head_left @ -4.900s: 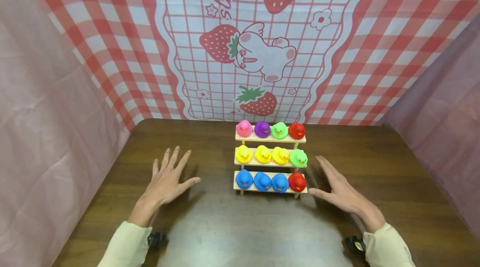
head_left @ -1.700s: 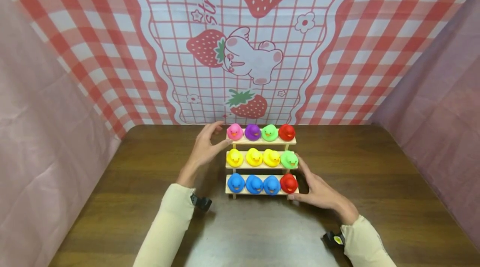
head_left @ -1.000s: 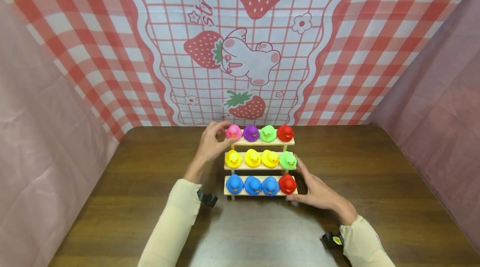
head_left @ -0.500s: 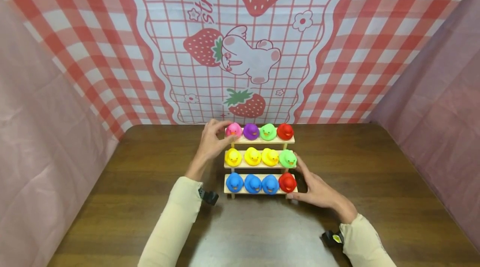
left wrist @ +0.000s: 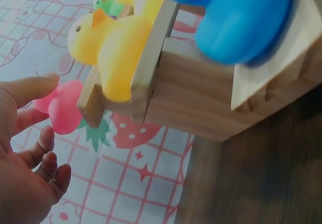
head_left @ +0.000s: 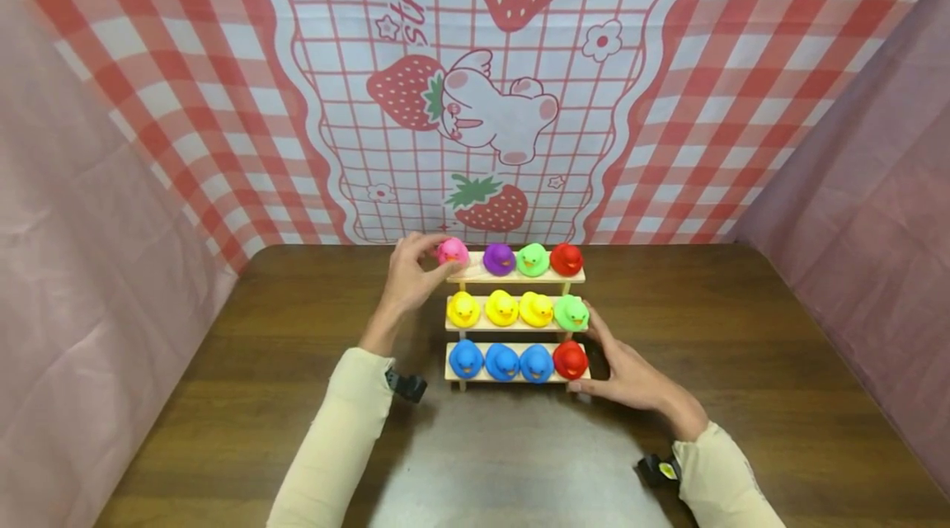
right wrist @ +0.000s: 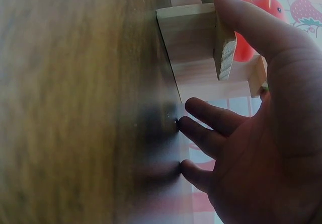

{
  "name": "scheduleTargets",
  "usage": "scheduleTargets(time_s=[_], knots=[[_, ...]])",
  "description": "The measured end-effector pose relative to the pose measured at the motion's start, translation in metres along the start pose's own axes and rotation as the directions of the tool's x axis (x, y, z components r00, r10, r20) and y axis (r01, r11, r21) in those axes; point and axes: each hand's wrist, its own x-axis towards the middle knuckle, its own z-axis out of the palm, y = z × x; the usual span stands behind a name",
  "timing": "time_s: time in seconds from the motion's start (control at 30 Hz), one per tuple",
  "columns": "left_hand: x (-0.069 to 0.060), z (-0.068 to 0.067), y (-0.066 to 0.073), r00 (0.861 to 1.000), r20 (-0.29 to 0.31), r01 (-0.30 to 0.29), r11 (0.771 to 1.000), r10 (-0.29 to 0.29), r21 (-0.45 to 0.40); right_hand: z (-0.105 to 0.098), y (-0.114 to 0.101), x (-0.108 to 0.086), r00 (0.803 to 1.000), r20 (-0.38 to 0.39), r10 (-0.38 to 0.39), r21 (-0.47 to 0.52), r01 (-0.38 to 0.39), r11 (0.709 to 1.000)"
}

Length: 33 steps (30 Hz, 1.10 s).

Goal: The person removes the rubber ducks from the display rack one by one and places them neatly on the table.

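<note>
My left hand (head_left: 410, 279) pinches a pink rubber duck (head_left: 453, 251) between thumb and fingers at the left end of a three-tier wooden stand's (head_left: 475, 271) top shelf. In the left wrist view the pink duck (left wrist: 66, 108) sits just past the shelf end, with the other fingers loosely bent. My right hand (head_left: 634, 375) holds the stand's right side: the thumb lies at the bottom board's front edge, the index finger reaches up by the middle tier. Its lower fingers touch the table in the right wrist view. The index fingertip is partly hidden there.
On the top shelf stand purple (head_left: 500, 259), green (head_left: 533, 260) and red (head_left: 567, 260) ducks. Yellow ducks (head_left: 501, 308) and a green one (head_left: 571, 313) fill the middle; blue ducks (head_left: 502, 362) and a red one (head_left: 571, 360) the bottom. A patterned cloth (head_left: 497, 124) hangs behind the wooden table (head_left: 742, 330).
Both hands have come from the table to the stand. My left hand has taken hold of the pink duck and shifted it left from its place, baring the shelf there. The right hand stays put lately.
</note>
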Motion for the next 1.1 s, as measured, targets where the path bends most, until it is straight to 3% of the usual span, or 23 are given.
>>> scheduleTargets(time_s=[0.13, 0.63, 0.87, 1.1], knots=[[-0.002, -0.009, -0.004, 1.0, -0.025, -0.008, 1.0, 0.008, -0.008, 0.0, 0.0, -0.001, 1.0, -0.005, -0.012, -0.005, 0.012, 1.0], [-0.017, -0.03, -0.021, 0.993, -0.094, 0.069, 0.997, -0.068, 0.015, 0.001, 0.0, 0.0, 1.0, -0.002, 0.002, -0.021, -0.002, 1.0], [-0.027, -0.036, -0.032, 0.987, -0.088, 0.137, 0.991, -0.135, 0.011, 0.001, 0.001, -0.002, 1.0, 0.001, 0.022, 0.005, -0.022, 1.0], [-0.036, -0.038, -0.043, 0.985, -0.09, 0.148, 0.988, -0.145, 0.033, 0.0, 0.001, -0.002, 1.0, 0.007, 0.026, 0.001, -0.026, 1.0]])
